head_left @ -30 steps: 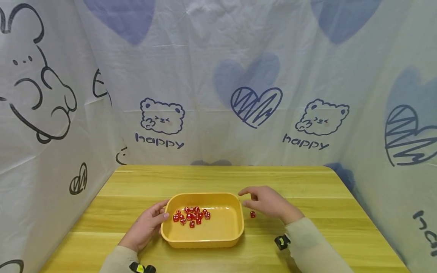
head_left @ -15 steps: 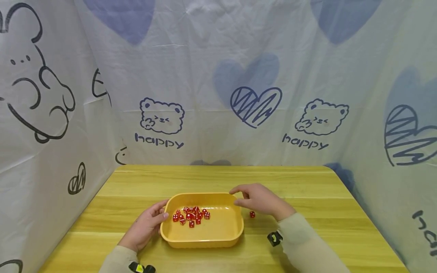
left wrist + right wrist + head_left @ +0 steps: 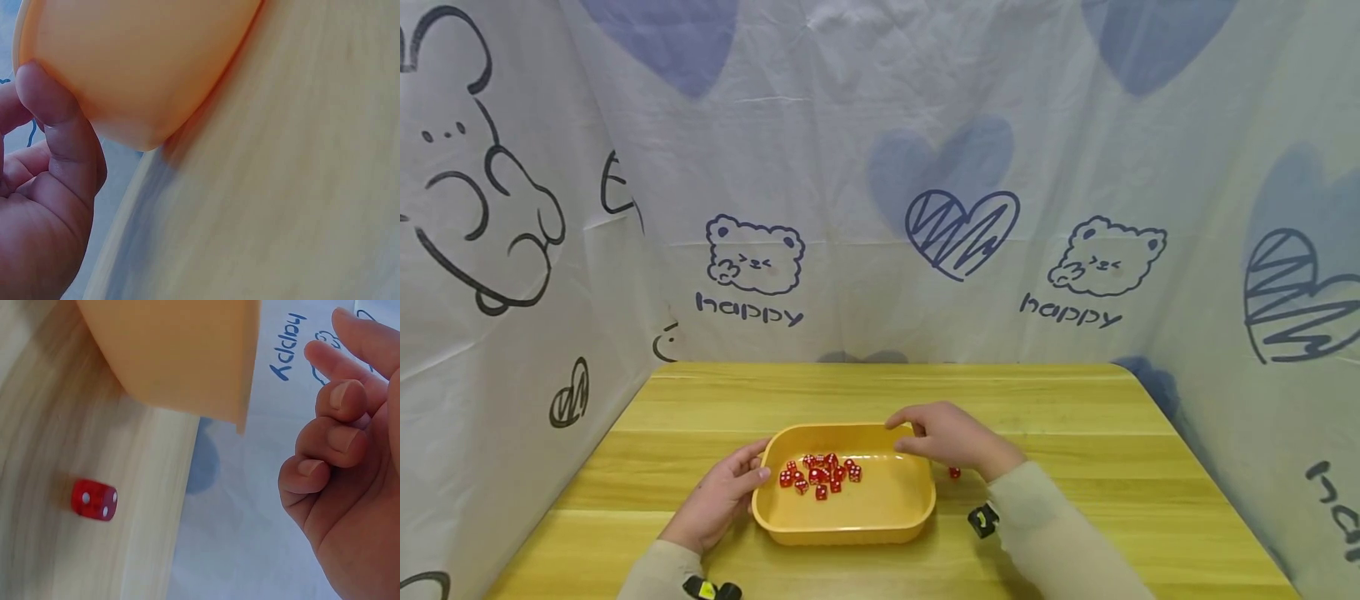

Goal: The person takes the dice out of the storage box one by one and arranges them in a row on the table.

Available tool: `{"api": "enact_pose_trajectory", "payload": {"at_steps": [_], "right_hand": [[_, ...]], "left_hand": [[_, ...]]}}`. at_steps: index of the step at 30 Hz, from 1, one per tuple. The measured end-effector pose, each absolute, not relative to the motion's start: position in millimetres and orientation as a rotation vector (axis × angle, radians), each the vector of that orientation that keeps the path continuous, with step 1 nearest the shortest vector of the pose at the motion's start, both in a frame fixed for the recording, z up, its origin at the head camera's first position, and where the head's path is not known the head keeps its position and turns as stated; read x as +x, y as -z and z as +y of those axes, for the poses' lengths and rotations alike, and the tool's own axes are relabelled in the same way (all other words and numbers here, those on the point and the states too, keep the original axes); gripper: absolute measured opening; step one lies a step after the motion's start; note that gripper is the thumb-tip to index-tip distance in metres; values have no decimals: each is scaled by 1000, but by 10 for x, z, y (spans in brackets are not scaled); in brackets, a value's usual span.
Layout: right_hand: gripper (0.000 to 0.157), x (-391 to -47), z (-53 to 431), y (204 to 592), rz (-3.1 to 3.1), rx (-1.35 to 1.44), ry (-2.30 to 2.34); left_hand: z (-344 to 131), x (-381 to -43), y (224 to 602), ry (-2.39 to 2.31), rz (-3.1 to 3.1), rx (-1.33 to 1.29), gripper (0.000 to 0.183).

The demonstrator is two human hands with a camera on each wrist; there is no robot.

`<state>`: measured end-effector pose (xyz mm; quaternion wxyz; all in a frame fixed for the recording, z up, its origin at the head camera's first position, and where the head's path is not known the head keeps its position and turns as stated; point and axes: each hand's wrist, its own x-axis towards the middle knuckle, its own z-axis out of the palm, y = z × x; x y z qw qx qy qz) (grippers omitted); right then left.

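Observation:
A yellow plastic basin stands on the table, with several red dice clustered in its left half. My left hand grips the basin's left end; in the left wrist view its thumb presses the outer wall by the rim. Over the basin's far right corner hovers my right hand, holding nothing. Its thumb and index finger are apart, and the other fingers curl toward the palm, as the right wrist view shows. One red die lies on the table outside the basin's right end, partly covered by my right hand in the head view.
The wood-grain table reaches back to a white curtain printed with hearts and bears, which also encloses both sides. Each wrist carries a small black camera, such as the right one.
My right hand has moved left, from beside the basin's right end to over its far right corner. The left hand, basin and dice stay where they were.

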<state>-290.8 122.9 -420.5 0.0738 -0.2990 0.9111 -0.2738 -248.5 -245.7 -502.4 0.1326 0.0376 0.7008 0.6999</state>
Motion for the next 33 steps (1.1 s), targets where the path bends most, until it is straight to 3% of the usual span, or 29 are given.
{"api": "enact_pose_trajectory", "payload": {"at_steps": [13,33], "right_hand": [[39,-2962,955,4308,2695,-976,761],[28,-3108,695,4578,2664,-995,609]], "left_hand": [[-2456,-2487,5024,-2027,2030,99,61],[-2447,-2488,5037,-2022,2026,104,62]]}}
